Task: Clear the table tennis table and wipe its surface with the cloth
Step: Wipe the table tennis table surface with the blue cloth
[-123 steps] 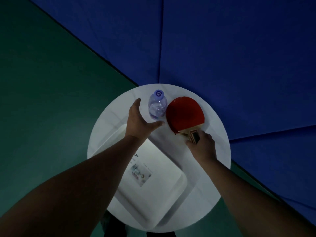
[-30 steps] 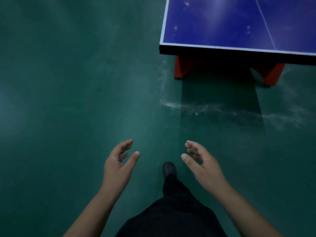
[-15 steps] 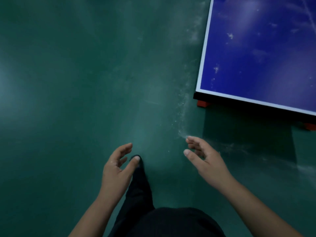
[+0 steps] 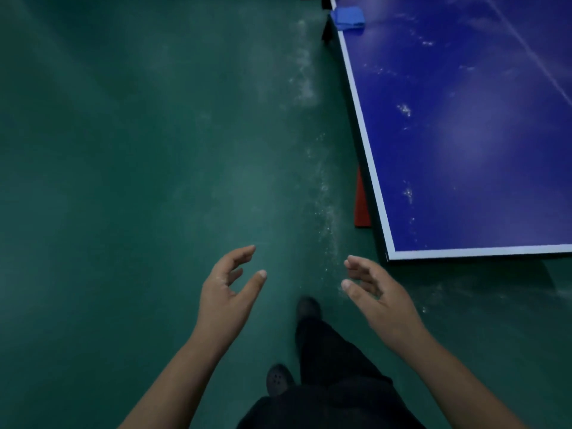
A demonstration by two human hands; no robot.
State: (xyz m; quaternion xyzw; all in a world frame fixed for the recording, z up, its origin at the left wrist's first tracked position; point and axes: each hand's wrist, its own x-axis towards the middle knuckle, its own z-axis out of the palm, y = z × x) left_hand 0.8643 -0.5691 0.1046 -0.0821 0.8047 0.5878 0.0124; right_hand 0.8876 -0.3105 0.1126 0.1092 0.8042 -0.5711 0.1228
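Your left hand (image 4: 227,297) and right hand (image 4: 376,294) hang in front of you over the floor, fingers loosely spread, both holding nothing. The folded blue cloth (image 4: 347,16) lies well apart from them, far ahead on the long left edge of the blue table tennis table with white border lines (image 4: 464,134), slightly overhanging that edge. The table's near corner sits just right of your right hand. Pale smudges and specks dot its surface. A red table leg (image 4: 360,201) shows beneath. The dark green floor (image 4: 123,165) carries a whitish dusty streak beside the table.
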